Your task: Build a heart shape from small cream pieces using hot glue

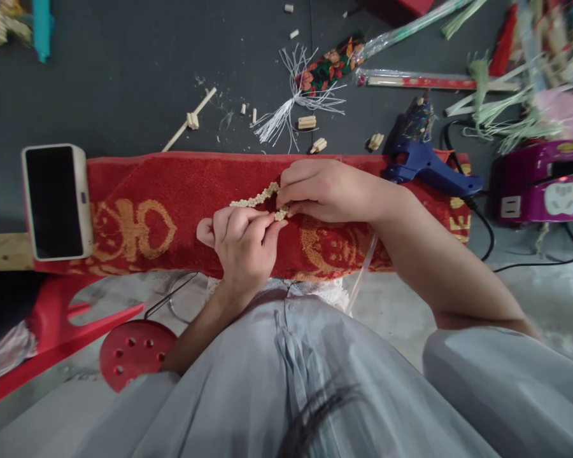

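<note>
Phone [57, 201] at nine o'clock, propped on red towel [172, 216]. At centre, left hand [242, 245] pinching the near end of a pale bead strip [258, 198]; right hand [322, 189] closed on the same end from above. Glue gun [423, 162] at two o'clock, on the towel edge. Risk, by the look of it: hot nozzle near fingers, fresh joints parting under pull.
</note>
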The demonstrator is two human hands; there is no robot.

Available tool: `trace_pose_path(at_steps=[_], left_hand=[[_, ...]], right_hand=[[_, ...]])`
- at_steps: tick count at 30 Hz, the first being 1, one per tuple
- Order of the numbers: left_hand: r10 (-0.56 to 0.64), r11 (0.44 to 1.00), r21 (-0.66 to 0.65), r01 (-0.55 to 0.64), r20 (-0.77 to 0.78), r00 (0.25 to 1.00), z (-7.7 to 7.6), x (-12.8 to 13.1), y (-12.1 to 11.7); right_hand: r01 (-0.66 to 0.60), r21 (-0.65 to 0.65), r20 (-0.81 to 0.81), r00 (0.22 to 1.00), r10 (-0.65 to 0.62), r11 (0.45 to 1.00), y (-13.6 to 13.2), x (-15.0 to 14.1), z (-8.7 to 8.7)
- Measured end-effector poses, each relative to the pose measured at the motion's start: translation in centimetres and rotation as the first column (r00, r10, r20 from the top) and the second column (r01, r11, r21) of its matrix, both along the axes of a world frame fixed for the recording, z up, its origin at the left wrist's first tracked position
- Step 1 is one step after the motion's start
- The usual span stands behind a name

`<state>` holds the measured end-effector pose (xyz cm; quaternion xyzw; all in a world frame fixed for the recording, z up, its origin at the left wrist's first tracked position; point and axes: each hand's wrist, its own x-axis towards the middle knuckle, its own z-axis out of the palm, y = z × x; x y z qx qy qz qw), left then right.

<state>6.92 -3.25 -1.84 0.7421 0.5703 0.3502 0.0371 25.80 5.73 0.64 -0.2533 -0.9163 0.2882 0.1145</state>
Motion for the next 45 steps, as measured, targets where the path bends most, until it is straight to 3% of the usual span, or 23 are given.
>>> trace_pose_path(at_steps=[7, 16, 21, 25, 27, 31, 34, 37, 40, 45], left_hand=[[-0.01, 1.0, -0.024, 0.01, 0.007, 1.0, 0.0, 0.1, 0.0], [-0.055, 0.982, 0.173, 0.073, -0.102, 0.993, 0.6, -1.3, -0.8], [-0.096, 0.977, 0.184, 0.104, -0.05, 0.994, 1.9, -3.9, -1.8], [-0.109, 0.976, 0.185, 0.115, -0.039, 0.993, 2.6, -6.4, -1.0], [-0.147, 0.97, 0.195, 0.147, -0.013, 0.989, 3.2, -7.4, 0.3], [-0.266, 0.964, -0.028, 0.266, -0.039, 0.963, 4.8, -7.8, 3.8], [-0.403, 0.899, -0.198, 0.391, -0.023, 0.915, 6.2, -6.5, 6.4], [-0.526, 0.825, -0.266, 0.499, -0.039, 0.849, 7.0, -4.6, 8.8], [-0.578, 0.796, -0.273, 0.54, -0.078, 0.812, 7.0, -2.9, 11.1], [-0.65, 0.699, -0.315, 0.642, 0.093, 0.754, 5.8, -1.9, 13.3]], right_hand=[[0.017, -0.023, 0.023, 1.0, -0.017, 1.0, 0.0, -0.1, 0.2], [-0.024, 0.014, -0.104, 0.994, 0.025, 1.0, -0.1, 0.5, 0.0], [0.068, -0.071, -0.101, 0.992, -0.074, 0.995, 0.0, 1.0, 1.2], [0.233, -0.046, -0.009, 0.972, -0.233, 0.972, -0.1, 1.4, 3.0], [0.36, -0.012, 0.092, 0.93, -0.357, 0.933, -0.8, 1.3, 3.9], [0.542, 0.109, 0.29, 0.785, -0.548, 0.833, -3.7, -0.1, 4.4], [0.684, 0.197, 0.3, 0.64, -0.708, 0.702, -6.3, -2.0, 3.4], [0.795, 0.207, 0.272, 0.514, -0.814, 0.571, -8.2, -3.9, 2.2], [0.859, 0.215, 0.264, 0.407, -0.874, 0.465, -8.9, -5.6, 1.7], [0.899, 0.211, 0.305, 0.312, -0.9, 0.384, -9.2, -7.4, 1.7]])
